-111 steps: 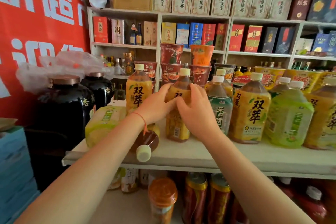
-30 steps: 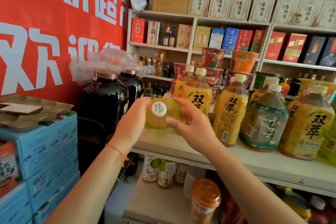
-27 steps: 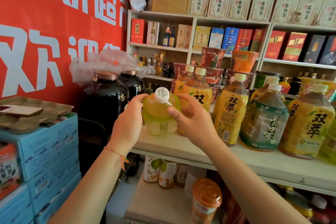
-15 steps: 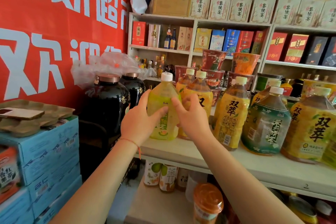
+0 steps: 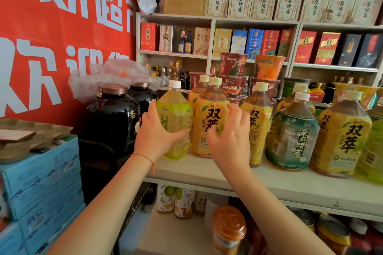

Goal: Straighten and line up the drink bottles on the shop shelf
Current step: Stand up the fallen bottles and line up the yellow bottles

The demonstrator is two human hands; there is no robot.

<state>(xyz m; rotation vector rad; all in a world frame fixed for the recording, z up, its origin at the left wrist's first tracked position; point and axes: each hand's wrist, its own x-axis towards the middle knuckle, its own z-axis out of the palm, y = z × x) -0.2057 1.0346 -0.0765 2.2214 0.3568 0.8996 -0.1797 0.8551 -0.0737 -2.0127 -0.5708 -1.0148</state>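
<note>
Head view: left hand (image 5: 154,136) grips ribbed translucent green bottle (image 5: 175,118).

Left hand (image 5: 154,137) grips the upright green bottle (image 5: 175,118) — right hand (image 5: 229,141) hovers loose beside it.

shelf (image 5: 207,174) | upright drink bottles (image 5: 342,130) in a row along it

A red banner (image 5: 51,33) with white characters covers the left wall. Pale shelving (image 5: 213,58) behind holds boxed goods. Blue cartons (image 5: 41,182) stack lower left.
</note>
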